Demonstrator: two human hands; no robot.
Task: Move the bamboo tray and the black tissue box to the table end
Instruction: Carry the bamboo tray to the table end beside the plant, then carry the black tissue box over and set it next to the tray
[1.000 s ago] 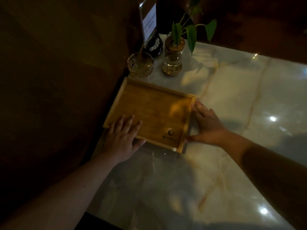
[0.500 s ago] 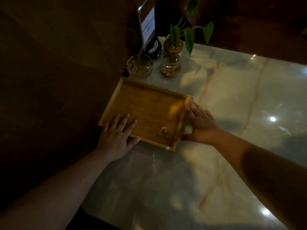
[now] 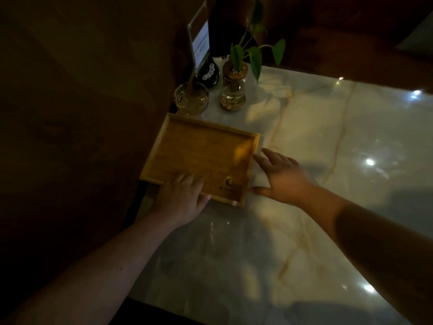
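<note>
Matt bamboo tray [image 3: 201, 158] on glossy marble table [image 3: 328, 184].

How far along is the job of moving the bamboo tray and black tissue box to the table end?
Done: the rectangular bamboo tray lies by the clear glass bowl and plant jar at the marble table's far end. In hand: left hand on its near rim, right hand beside it. Left: the tissue box, not visible.

On the marble table [image 3: 328, 141] — glass bowl [image 3: 191, 98], potted cutting [image 3: 234, 90], sign holder [image 3: 199, 43].
</note>
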